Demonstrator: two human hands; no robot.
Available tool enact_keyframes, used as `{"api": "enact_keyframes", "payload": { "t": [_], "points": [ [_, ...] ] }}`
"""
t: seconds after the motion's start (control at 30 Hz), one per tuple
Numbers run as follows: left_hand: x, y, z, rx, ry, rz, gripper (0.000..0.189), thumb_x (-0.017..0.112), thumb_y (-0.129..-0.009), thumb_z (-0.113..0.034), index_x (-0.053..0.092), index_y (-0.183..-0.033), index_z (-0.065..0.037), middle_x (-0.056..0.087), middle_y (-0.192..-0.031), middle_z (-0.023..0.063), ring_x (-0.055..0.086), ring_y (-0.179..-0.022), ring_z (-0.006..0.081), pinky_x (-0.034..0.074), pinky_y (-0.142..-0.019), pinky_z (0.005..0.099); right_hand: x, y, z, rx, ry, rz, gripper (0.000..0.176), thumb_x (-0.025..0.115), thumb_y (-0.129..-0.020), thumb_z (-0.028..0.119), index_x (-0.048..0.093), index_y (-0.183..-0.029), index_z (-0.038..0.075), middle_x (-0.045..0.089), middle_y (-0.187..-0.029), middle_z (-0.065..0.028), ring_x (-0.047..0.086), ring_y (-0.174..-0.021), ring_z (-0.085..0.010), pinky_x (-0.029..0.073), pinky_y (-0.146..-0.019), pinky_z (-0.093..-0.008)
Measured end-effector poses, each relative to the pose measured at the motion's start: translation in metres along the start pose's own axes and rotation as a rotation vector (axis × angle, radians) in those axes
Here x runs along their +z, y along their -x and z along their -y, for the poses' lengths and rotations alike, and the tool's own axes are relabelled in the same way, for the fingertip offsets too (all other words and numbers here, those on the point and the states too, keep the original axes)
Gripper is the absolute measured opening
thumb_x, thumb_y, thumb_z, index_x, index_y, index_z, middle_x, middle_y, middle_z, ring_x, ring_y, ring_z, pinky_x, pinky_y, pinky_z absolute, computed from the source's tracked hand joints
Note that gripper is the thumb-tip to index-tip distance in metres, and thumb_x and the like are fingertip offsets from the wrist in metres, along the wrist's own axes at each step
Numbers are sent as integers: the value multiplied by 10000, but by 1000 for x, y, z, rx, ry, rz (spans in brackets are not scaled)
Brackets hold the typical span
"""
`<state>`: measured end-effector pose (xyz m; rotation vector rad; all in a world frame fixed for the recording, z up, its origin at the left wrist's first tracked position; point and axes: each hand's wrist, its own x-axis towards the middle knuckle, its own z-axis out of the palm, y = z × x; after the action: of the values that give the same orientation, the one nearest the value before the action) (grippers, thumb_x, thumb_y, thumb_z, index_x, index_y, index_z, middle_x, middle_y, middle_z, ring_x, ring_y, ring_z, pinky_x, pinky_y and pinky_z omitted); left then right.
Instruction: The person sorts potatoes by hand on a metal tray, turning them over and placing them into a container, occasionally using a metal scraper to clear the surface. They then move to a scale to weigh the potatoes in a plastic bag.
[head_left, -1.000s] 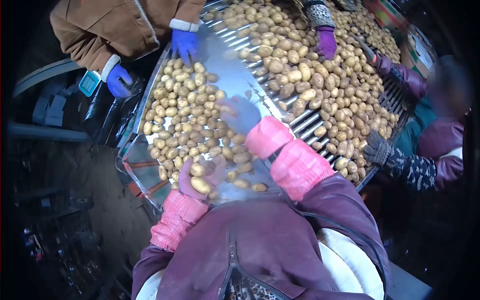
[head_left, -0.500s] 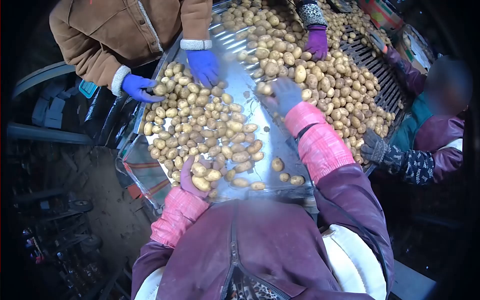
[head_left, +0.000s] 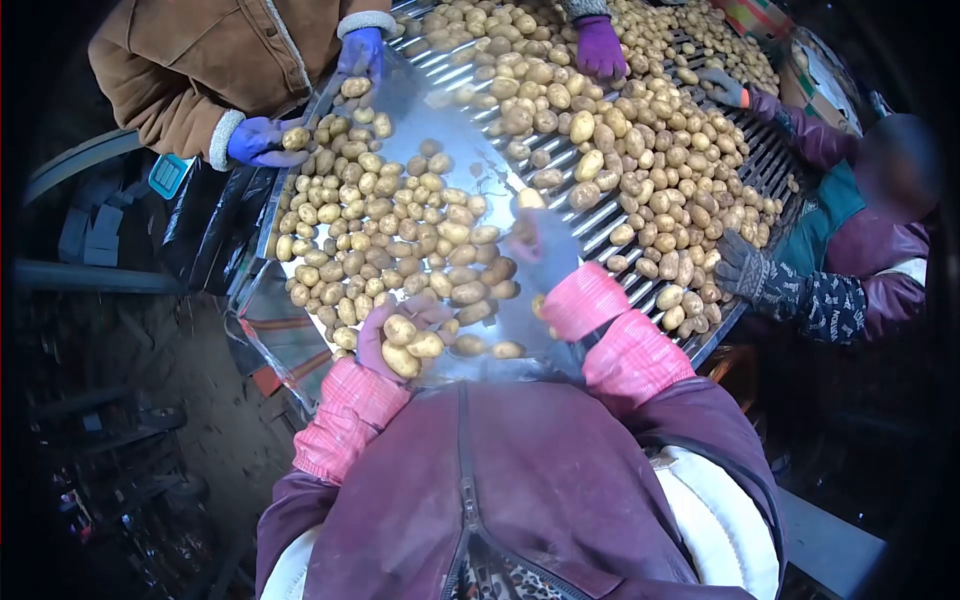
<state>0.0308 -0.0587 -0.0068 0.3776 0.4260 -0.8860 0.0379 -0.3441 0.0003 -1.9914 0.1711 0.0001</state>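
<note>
My left hand point(head_left: 374, 340), in a mauve glove, curls around a few potatoes point(head_left: 401, 358) at the near edge of a loose pile point(head_left: 375, 245) on the metal table. My right hand point(head_left: 548, 248), in a greyish-purple glove, is smeared by motion over the bare sheet metal right of that pile. A pale potato point(head_left: 530, 198) shows just beyond its fingertips, and another point(head_left: 540, 306) peeks out by the wrist. How its fingers are set is lost in the blur.
A slatted metal grate point(head_left: 600, 225) bears a large potato heap point(head_left: 660, 150). Across the table, a person's blue-gloved hands point(head_left: 265, 142) hold potatoes. Another person's purple glove point(head_left: 600, 48) rests on the heap's far side. Grey-gloved hands point(head_left: 740, 265) of a person work at the right.
My right hand has swept back toward me from the heap, baring grate slats. My left hand keeps its potatoes. The blue-gloved hands opposite have drawn back with potatoes.
</note>
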Motion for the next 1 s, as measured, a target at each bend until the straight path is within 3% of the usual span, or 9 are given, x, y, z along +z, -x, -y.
{"api": "enact_keyframes", "payload": {
  "t": [0.07, 0.2, 0.27, 0.37, 0.47, 0.6, 0.77, 0.83, 1.0],
  "points": [
    [10, 3, 0, -18, 34, 128, 645, 513, -938, -403, 426, -1414, 24, 543, -1320, 236, 582, -1125, 415, 544, -908, 498, 20, 17, 20, -120, 15, 208, 450, 612, -925, 307, 526, -1288, 55, 593, -1178, -206, 594, -1076, -368, 498, -874, -439],
    [-6, 0, -1, -138, 140, 367, 697, 491, -923, -455, 381, -1463, -27, 504, -1351, 246, 558, -1125, 409, 533, -826, 465, 20, -10, 0, -640, 562, -22, 497, 612, -903, 294, 495, -1357, 125, 566, -1218, -173, 561, -1116, -372, 477, -912, -461],
    [23, 9, 4, -25, -119, 64, 692, 460, -914, -533, 402, -1463, -117, 549, -1265, 224, 635, -923, 366, 538, -605, 377, 6, -42, -17, -396, 720, -186, 479, 601, -893, 275, 501, -1347, 160, 547, -1232, -157, 539, -1128, -375, 460, -940, -469],
    [-1, 2, 3, -5, -201, 76, 694, 461, -911, -540, 409, -1460, -119, 539, -1276, 235, 637, -914, 350, 535, -596, 381, 27, -64, -45, -348, 848, 17, 450, 596, -874, 248, 517, -1311, 174, 522, -1251, -154, 511, -1132, -376, 434, -978, -467],
    [-13, -2, -3, -172, 106, 375, 712, 470, -923, -459, 375, -1464, -6, 526, -1294, 291, 561, -1161, 440, 560, -866, 494, 41, -75, -51, -298, 658, -36, 428, 586, -872, 235, 514, -1292, 187, 531, -1205, -147, 509, -1116, -375, 423, -988, -470],
    [-12, 0, -4, -128, 21, 316, 696, 455, -930, -458, 395, -1442, 10, 517, -1302, 280, 527, -1199, 428, 547, -876, 493, 28, -64, -27, -58, 364, 32, 389, 668, -783, 219, 609, -1162, 148, 533, -1205, -149, 512, -1140, -382, 433, -995, -462],
    [-14, 0, 0, -62, 40, 190, 674, 446, -936, -452, 417, -1427, 9, 519, -1300, 243, 540, -1160, 413, 537, -897, 497, -55, -40, -38, 160, -799, -353, 307, 631, -792, 170, 636, -1082, 68, 627, -909, -89, 646, -806, -222, 555, -662, -337],
    [-14, 0, -3, -58, -53, 160, 661, 441, -941, -443, 423, -1420, 12, 527, -1284, 226, 540, -1152, 407, 537, -899, 502, -95, -46, -62, 107, -550, -518, 326, 597, -812, 154, 637, -1131, 101, 628, -1001, -124, 624, -1009, -312, 535, -864, -446],
    [-13, -4, -1, -20, -118, 114, 636, 424, -955, -424, 432, -1406, 24, 537, -1273, 197, 545, -1143, 405, 539, -898, 512, -101, -52, -48, 73, 829, -46, 469, 624, -790, 122, 607, -1250, 208, 555, -1228, -173, 604, -1115, -348, 520, -922, -408]
  ]
}}
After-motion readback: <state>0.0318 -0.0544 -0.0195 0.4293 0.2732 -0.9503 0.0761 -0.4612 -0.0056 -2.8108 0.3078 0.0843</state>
